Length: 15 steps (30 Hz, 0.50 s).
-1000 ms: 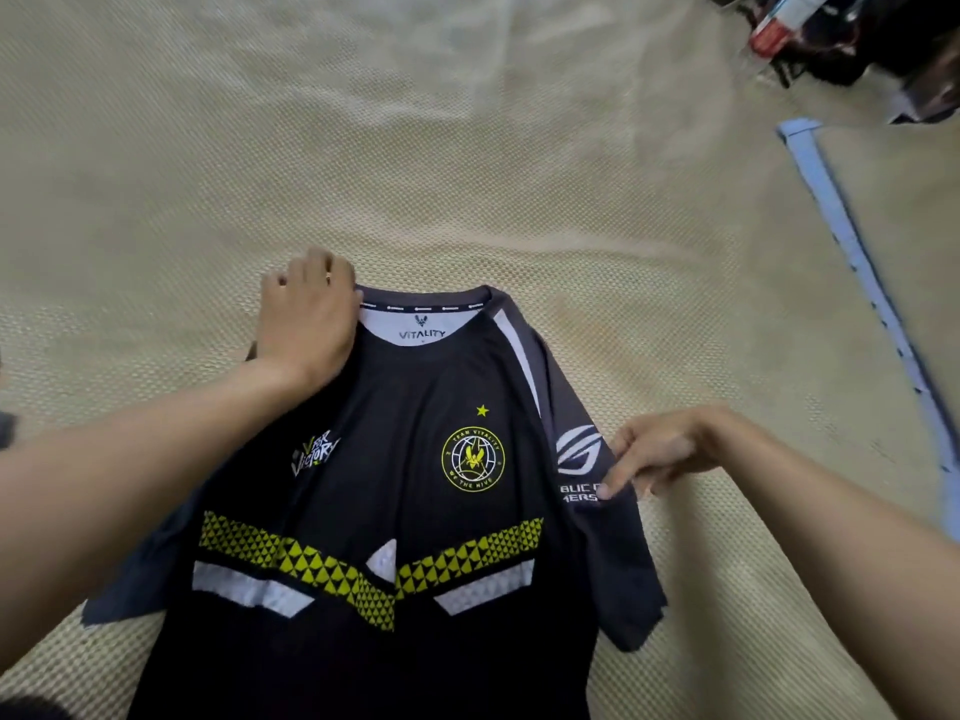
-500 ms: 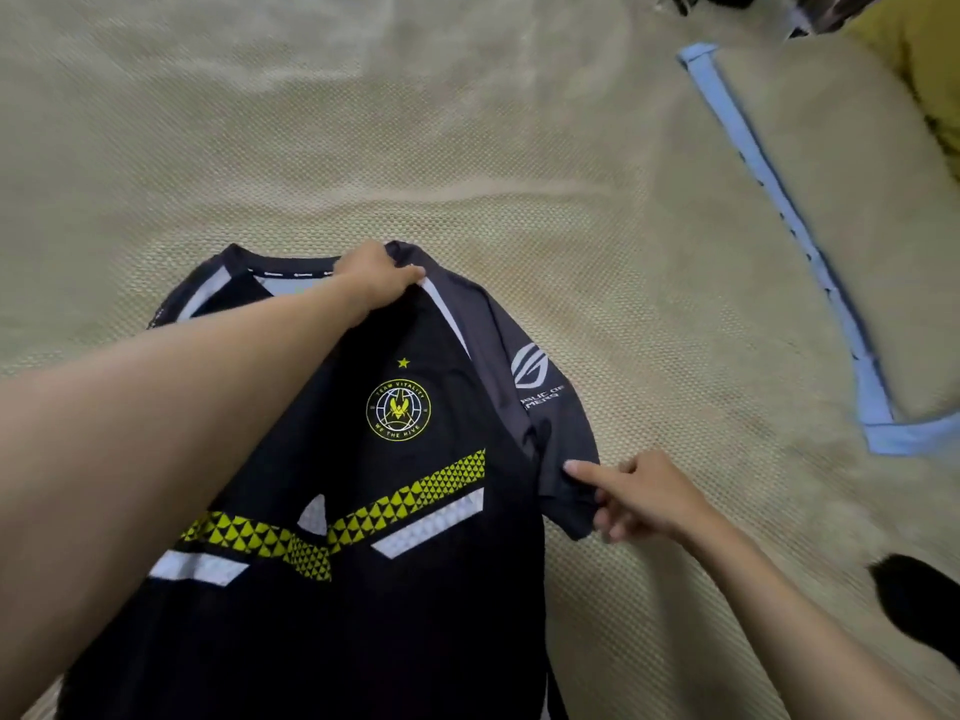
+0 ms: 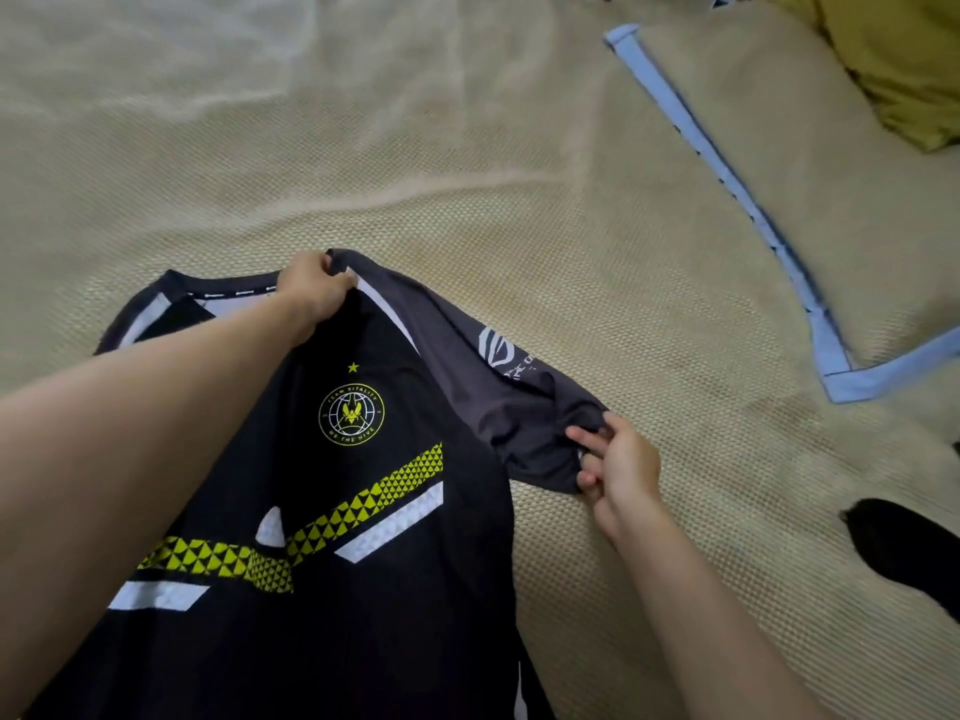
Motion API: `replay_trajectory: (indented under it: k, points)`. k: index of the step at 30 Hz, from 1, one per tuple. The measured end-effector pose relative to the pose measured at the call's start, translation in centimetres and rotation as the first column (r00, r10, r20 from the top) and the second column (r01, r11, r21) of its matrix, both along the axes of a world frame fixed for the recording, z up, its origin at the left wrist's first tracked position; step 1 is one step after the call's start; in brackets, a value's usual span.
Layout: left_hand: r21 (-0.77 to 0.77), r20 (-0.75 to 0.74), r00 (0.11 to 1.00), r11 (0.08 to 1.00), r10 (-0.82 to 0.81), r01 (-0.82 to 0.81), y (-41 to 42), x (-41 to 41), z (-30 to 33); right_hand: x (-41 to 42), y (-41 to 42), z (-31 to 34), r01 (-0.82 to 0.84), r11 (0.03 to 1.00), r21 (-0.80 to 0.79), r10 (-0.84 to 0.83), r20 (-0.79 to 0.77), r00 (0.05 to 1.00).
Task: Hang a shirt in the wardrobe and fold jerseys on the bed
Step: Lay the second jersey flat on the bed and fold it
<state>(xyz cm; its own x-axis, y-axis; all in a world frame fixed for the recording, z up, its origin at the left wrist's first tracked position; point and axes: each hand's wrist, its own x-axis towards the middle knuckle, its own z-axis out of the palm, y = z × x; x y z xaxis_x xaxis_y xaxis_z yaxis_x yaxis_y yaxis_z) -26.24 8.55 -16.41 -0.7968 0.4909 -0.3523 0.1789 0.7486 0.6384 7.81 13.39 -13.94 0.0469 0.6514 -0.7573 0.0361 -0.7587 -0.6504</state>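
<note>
The bed (image 3: 467, 163), covered with a beige woven mat, fills the view. A pillow (image 3: 831, 200) with light-blue piping lies at two o'clock, a yellow cloth (image 3: 904, 59) beyond it at one o'clock, and a dark item (image 3: 904, 553), not identified, sits at four o'clock near the frame edge.

The black jersey (image 3: 363, 537) is laid front-up on the mat from centre to seven o'clock, collar toward twelve. A yellow crest, a yellow triangle band and white chevrons are seen on the chest. The grey sleeve (image 3: 498, 392) extends toward three o'clock, bunched and creased at its cuff.

The left hand (image 3: 311, 288) is crossed over the chest and is closed on the shoulder seam beside the collar, fabric pinched and lifted slightly. The right hand (image 3: 618, 459) is closed on the sleeve cuff, cloth gathered between thumb and fingers.

The fabric is judged light, thin, limp and fairly slick, likely a sports knit; no shape will be kept unaided, and folds are apt to slide on the mat. Hold is best taken at seams and hems, namely shoulder, cuff and bottom hem, so that the sleeve can be turned inward flat. The step in hand is judged to be the first sleeve fold.
</note>
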Motion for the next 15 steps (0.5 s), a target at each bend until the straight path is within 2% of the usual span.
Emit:
replay_trajectory:
  k: [4, 8, 10, 12, 15]
  points:
    - [0.087, -0.032, 0.999, 0.996, 0.017, -0.014, -0.1, 0.0, 0.2, 1.0, 2.8, -0.8, -0.002, 0.983, 0.184, -0.036, 0.204, 0.978]
    - [0.137, 0.002, 0.999, 0.989, 0.051, -0.05, 0.0, 0.1, 0.3, 1.3, 5.1, -1.4, -0.129, 0.958, 0.257, 0.005, 0.434, 0.901]
    - [0.131, 0.015, 0.997, 0.989, 0.069, -0.071, 0.1, 0.1, 0.3, 1.1, 5.8, -1.3, -0.151, 0.952, 0.265, 0.037, 0.392, 0.919]
    - [0.109, 0.016, 0.996, 0.99, 0.084, -0.085, 0.2, 0.1, 0.4, 0.7, 5.7, -0.6, -0.239, 0.931, 0.277, 0.145, 0.319, 0.937]
    - [0.087, 0.018, 0.995, 0.991, 0.097, -0.098, 0.4, 0.3, 0.4, 0.2, 5.1, -0.3, -0.395, 0.888, 0.236, 0.311, 0.323, 0.894]
